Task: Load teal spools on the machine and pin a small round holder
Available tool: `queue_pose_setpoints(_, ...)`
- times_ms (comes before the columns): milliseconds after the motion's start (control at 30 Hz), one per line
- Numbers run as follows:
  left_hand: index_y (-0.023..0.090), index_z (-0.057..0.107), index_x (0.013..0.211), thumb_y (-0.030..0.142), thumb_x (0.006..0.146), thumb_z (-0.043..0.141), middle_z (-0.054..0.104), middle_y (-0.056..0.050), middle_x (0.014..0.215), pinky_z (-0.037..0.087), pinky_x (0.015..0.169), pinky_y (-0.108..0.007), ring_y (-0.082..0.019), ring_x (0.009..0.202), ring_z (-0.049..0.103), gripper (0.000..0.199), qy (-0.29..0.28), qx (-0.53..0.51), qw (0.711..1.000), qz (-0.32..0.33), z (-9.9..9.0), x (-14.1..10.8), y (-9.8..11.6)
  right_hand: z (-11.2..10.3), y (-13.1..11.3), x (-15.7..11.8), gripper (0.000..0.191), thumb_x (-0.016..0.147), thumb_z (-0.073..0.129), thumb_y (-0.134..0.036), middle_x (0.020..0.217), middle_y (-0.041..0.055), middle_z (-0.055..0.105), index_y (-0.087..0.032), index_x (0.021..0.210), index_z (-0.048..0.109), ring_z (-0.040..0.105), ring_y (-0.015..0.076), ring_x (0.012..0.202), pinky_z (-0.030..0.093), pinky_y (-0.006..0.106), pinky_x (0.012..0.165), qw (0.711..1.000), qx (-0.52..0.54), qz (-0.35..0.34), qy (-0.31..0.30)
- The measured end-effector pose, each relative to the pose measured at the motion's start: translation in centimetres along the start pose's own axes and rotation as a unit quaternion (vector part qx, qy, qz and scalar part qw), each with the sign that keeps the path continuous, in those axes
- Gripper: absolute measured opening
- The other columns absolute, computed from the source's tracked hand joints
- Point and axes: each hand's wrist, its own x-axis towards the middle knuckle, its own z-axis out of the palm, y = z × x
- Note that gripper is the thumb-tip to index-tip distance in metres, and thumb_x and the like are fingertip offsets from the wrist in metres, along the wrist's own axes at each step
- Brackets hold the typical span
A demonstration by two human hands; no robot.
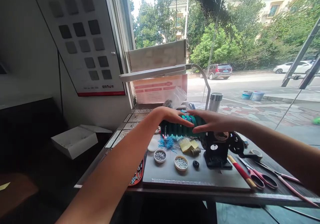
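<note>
Both my hands reach to a dark green ribbed roll (175,129) on a black hand-cranked machine (217,150). My left hand (174,115) lies over the roll's left part, fingers stretched out. From the right, my right hand (209,120) spreads its thumb and fingers over the roll's right end. Teal and purple strands (189,118) show between the hands. Below the roll lie blue threads (169,142), yellow paper (187,145) and two round dishes of small beads, a darker one (160,156) and a paler one (181,163).
Pink-handled scissors (260,179), a red stick (241,170) and tape (256,154) lie right of the grey board (200,183). An orange tray (140,177) is partly behind my left forearm. A lamp (160,71) arches over the back; a metal-topped jar (215,101) stands behind.
</note>
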Motion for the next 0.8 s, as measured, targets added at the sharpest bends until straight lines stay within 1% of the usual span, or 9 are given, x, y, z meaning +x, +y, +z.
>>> queue_pose_setpoints(100,0.023,0.044,0.132,0.067,0.063,0.058,0.047,-0.01,0.137,0.034,0.1,-0.041,-0.031,0.121,0.044,0.083,-0.009,-0.007,1.0,-0.016,-0.3,0.5,-0.1,-0.9,0.3,-0.4,0.077,0.07,0.057,-0.062,0.125,0.0092,0.054,-0.018,0.131,0.044,0.05,0.0303,0.113,0.043,0.035,0.091,0.998,0.046,0.006,-0.038)
queue_pose_setpoints(200,0.026,0.046,0.131,0.065,0.063,0.059,0.043,-0.009,0.141,0.029,0.104,-0.043,-0.031,0.125,0.04,0.079,-0.017,-0.017,0.999,-0.026,-0.6,0.8,-0.4,-1.8,1.0,0.0,0.063,0.073,0.053,-0.064,0.112,0.0048,0.063,-0.021,0.12,0.056,0.056,0.0271,0.106,0.046,0.031,0.086,0.993,0.082,0.015,-0.084)
queue_pose_setpoints(267,0.027,0.051,0.127,0.064,0.065,0.058,0.043,-0.007,0.141,0.028,0.105,-0.043,-0.03,0.127,0.038,0.073,-0.025,-0.023,0.999,-0.027,-0.8,0.9,-0.5,-2.3,1.6,0.7,0.06,0.071,0.055,-0.065,0.106,0.0034,0.065,-0.023,0.113,0.062,0.057,0.0265,0.104,0.047,0.031,0.085,0.99,0.096,0.026,-0.105)
queue_pose_setpoints(367,0.028,0.055,0.122,0.065,0.066,0.056,0.049,-0.007,0.136,0.031,0.103,-0.042,-0.03,0.126,0.039,0.068,-0.026,-0.026,0.999,-0.03,-0.9,0.8,-0.5,-2.8,2.4,1.7,0.058,0.067,0.059,-0.068,0.103,0.0022,0.066,-0.026,0.107,0.066,0.056,0.0268,0.104,0.047,0.032,0.086,0.986,0.108,0.042,-0.12)
queue_pose_setpoints(433,0.026,0.052,0.125,0.067,0.066,0.054,0.05,-0.008,0.135,0.033,0.101,-0.041,-0.03,0.124,0.041,0.072,-0.015,-0.023,0.999,-0.033,-0.8,0.6,-0.4,-2.9,2.8,2.1,0.059,0.066,0.059,-0.069,0.106,0.0028,0.066,-0.026,0.106,0.066,0.055,0.0273,0.107,0.046,0.033,0.087,0.985,0.115,0.045,-0.122)
queue_pose_setpoints(500,0.025,0.048,0.129,0.067,0.066,0.054,0.05,-0.008,0.135,0.034,0.1,-0.039,-0.029,0.122,0.043,0.076,0.0,-0.02,0.999,-0.029,-0.5,0.4,-0.3,-2.7,3.0,2.0,0.062,0.068,0.057,-0.068,0.114,0.004,0.063,-0.024,0.11,0.065,0.052,0.0274,0.112,0.044,0.033,0.091,0.984,0.124,0.039,-0.122)
queue_pose_setpoints(633,0.024,0.042,0.133,0.065,0.068,0.054,0.047,-0.008,0.137,0.035,0.099,-0.037,-0.027,0.119,0.046,0.078,0.025,-0.01,1.0,-0.013,0.1,-0.1,0.1,-2.2,2.7,1.1,0.066,0.074,0.057,-0.061,0.13,0.0039,0.053,-0.023,0.127,0.051,0.046,0.0245,0.12,0.039,0.03,0.098,0.983,0.142,0.012,-0.116)
queue_pose_setpoints(700,0.023,0.044,0.132,0.066,0.067,0.054,0.05,-0.009,0.134,0.037,0.096,-0.037,-0.028,0.116,0.049,0.078,0.036,-0.004,0.999,-0.013,0.3,-0.2,0.5,-2.1,2.4,0.7,0.065,0.074,0.059,-0.056,0.128,0.0045,0.055,-0.022,0.128,0.049,0.05,0.024,0.117,0.042,0.029,0.095,0.982,0.148,0.0,-0.119)
queue_pose_setpoints(800,0.02,0.048,0.128,0.071,0.063,0.056,0.055,-0.013,0.128,0.039,0.093,-0.04,-0.032,0.11,0.052,0.084,0.061,0.004,0.998,-0.02,0.8,-0.4,0.9,-2.1,2.0,0.3,0.06,0.073,0.061,-0.05,0.12,0.0045,0.06,-0.02,0.124,0.052,0.055,0.0242,0.11,0.045,0.028,0.09,0.981,0.148,-0.012,-0.121)
